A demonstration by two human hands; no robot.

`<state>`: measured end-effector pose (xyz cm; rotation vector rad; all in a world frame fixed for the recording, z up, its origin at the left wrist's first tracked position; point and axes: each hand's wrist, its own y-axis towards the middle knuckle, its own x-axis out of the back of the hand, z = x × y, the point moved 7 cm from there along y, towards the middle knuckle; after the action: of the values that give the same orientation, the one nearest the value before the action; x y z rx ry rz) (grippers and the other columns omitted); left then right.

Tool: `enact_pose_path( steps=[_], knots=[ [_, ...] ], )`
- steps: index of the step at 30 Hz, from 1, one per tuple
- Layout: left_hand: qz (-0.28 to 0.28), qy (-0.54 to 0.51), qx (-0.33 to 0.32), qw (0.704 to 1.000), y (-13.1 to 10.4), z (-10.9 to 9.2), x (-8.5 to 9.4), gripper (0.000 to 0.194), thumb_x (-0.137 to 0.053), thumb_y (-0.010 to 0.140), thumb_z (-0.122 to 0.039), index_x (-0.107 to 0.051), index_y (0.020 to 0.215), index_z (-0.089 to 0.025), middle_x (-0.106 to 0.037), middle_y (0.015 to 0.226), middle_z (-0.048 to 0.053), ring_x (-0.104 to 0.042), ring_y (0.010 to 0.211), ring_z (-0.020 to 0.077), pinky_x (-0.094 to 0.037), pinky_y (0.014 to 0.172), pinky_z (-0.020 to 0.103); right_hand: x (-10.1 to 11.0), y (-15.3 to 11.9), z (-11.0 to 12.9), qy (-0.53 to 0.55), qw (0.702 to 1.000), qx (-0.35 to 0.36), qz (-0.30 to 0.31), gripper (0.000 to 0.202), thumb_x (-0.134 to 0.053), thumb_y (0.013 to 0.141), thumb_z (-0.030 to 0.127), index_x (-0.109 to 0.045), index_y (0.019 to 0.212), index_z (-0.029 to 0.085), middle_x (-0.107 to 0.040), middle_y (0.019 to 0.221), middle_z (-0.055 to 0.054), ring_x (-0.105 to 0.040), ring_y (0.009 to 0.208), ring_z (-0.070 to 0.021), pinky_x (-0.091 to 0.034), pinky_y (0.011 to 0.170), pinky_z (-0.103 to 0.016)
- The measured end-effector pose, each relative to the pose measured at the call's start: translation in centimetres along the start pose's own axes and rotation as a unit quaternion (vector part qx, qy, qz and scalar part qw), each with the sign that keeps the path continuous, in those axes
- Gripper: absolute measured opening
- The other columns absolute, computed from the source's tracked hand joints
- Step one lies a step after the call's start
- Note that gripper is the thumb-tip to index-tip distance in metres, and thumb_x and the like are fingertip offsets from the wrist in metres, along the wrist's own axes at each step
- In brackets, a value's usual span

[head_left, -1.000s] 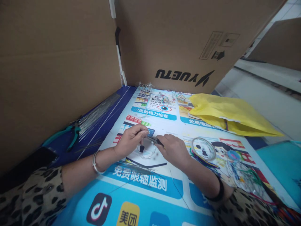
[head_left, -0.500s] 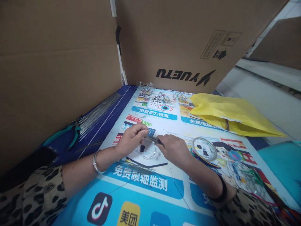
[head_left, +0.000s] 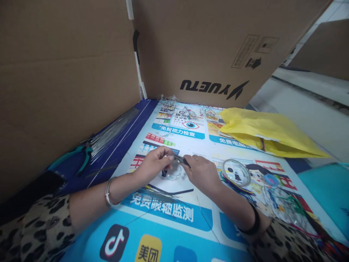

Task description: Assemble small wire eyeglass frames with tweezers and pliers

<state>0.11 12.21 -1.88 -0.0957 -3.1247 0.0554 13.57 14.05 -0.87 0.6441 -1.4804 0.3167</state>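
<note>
My left hand pinches a clear beaded wire ring at its upper left edge, the ring hanging below the fingertips over the printed sheet. My right hand is closed around slim dark metal pliers, their handles hidden in the palm. The tips of the pliers point left and meet the ring's upper edge close to my left fingertips. Exact contact at the tips is too small to make out. Below the ring, several thin wires lie on the sheet.
Teal-handled pliers and a bundle of straight wires lie at left. Cardboard walls rise behind and left. On the right are a yellow bag, a round coil and tangled coloured strands.
My left hand has shifted slightly down and rolled, and the ring has swung a little with it. The pliers stay at the ring's upper edge.
</note>
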Motion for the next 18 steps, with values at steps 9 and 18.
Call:
enact_pose_path(
  steps=[9, 18],
  knots=[
    [-0.039, 0.123, -0.034, 0.991, -0.11, 0.03, 1.06, 0.016, -0.052, 0.08, -0.029, -0.057, 0.09, -0.017, -0.057, 0.057, -0.004, -0.052, 0.052, 0.0093, -0.042, 0.053, 0.021, -0.07, 0.05, -0.03, -0.003, 1.0, -0.003, 0.005, 0.023, -0.04, 0.088, 0.041, -0.055, 0.095, 0.024, -0.062, 0.081, -0.002, -0.057, 0.076, -0.0173, -0.026, 0.057, -0.026],
    [-0.037, 0.147, -0.037, 0.988, -0.07, -0.16, 0.95, 0.011, -0.049, 0.081, -0.028, -0.052, 0.077, -0.017, -0.054, 0.053, -0.005, -0.052, 0.048, 0.0091, -0.04, 0.051, 0.02, 0.03, 0.16, -0.04, 0.006, 1.0, -0.003, 0.03, 0.023, -0.042, 0.088, 0.04, -0.056, 0.096, 0.024, -0.063, 0.084, -0.003, -0.057, 0.078, -0.0168, -0.029, 0.058, -0.026]
  ],
)
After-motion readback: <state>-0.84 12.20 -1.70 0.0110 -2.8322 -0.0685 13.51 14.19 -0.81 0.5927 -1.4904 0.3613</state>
